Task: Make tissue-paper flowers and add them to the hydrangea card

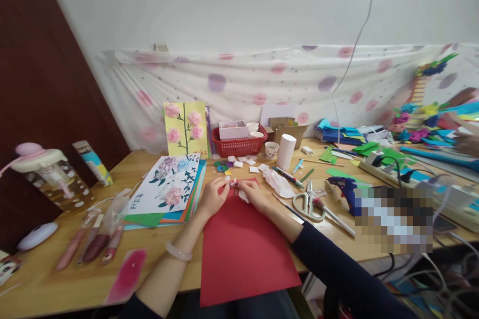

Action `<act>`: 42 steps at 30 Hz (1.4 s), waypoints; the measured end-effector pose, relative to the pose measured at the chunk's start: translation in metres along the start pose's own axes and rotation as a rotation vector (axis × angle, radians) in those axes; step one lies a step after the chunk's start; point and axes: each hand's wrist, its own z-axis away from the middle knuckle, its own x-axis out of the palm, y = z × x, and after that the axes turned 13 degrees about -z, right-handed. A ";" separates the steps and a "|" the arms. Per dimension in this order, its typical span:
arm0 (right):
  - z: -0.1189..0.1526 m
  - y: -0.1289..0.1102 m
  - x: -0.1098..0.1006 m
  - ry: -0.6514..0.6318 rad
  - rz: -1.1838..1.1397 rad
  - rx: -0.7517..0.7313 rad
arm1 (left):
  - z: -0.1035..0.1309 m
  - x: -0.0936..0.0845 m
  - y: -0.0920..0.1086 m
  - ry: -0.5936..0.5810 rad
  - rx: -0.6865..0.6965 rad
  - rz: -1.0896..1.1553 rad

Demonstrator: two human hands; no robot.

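A large red sheet of paper [243, 249] lies at the table's front edge and overhangs it. Over its far end, my left hand [216, 196] has its fingers pinched on a small pale piece, too small to name. Close beside it on the right, my right hand [252, 196] is closed around a crumpled white tissue [243, 196], its fingertips at the same small piece. White foam squares [254, 169] and small coloured discs [223, 166] lie just beyond the hands.
Scissors [309, 202], a blue glue gun [342, 189] and another crumpled tissue [279, 183] lie to the right. A red basket [239, 147] stands behind. Flower pictures on paper [164, 184], pens and a bottle [56, 177] are on the left.
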 end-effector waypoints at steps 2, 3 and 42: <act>0.001 -0.001 0.001 -0.004 0.017 -0.003 | 0.000 0.000 0.000 0.003 -0.009 0.010; 0.001 -0.002 0.001 -0.007 0.026 -0.005 | 0.000 0.000 0.000 0.004 -0.014 0.018; 0.009 -0.010 0.003 -0.045 0.141 -0.136 | 0.002 0.005 -0.011 -0.083 -0.169 0.111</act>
